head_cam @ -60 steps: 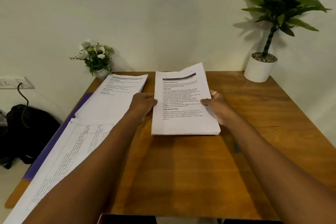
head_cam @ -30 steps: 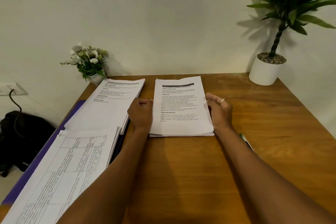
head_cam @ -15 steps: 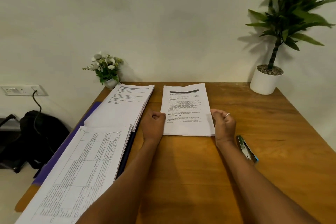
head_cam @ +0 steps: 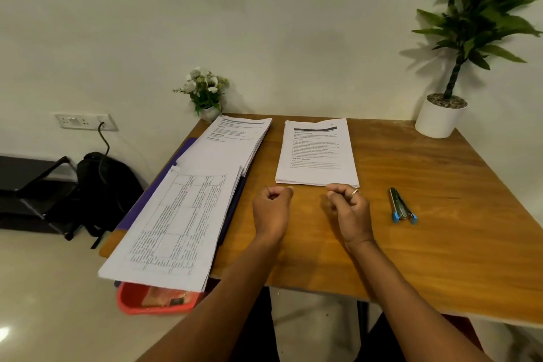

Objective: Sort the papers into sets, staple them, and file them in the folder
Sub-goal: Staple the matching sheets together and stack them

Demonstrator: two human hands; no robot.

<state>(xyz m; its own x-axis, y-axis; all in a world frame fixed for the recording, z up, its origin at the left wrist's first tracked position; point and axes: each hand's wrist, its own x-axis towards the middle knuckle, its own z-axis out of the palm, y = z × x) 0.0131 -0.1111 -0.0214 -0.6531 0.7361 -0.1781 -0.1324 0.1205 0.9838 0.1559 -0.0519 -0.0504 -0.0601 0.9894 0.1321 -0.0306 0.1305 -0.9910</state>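
Head view. Three piles of paper lie on the table [head_cam: 440, 229]. The centre pile [head_cam: 317, 153] sits squared and alone, well apart from the two at the left: a far pile [head_cam: 232, 141] of text pages, fanned at its edge, and a near pile [head_cam: 179, 226] printed with tables, which overhangs the table's front edge. So the sorting looks largely done. I see no staple in any pile, though one would be too small to make out. The stapler [head_cam: 401, 209] lies untouched to the right of the hands, near the centre pile. A purple sheet under the two left piles is probably the folder [head_cam: 154, 188]; nothing looks filed in it. Stapling and filing are still to do, and by my reading the centre pile is the first set due for a staple.

The left hand [head_cam: 271, 211] and right hand [head_cam: 349, 211] are low over the table, side by side, just in front of the centre pile's near edge. Both have their fingers curled into loose fists and hold nothing. The right hand, wearing a ring, has its knuckles at the pile's near right corner; whether it touches the paper I cannot tell. Both forearms reach straight in from the near edge.

A potted plant [head_cam: 440, 117], small flowers [head_cam: 205, 91] and a red basket [head_cam: 152, 300] stand around.
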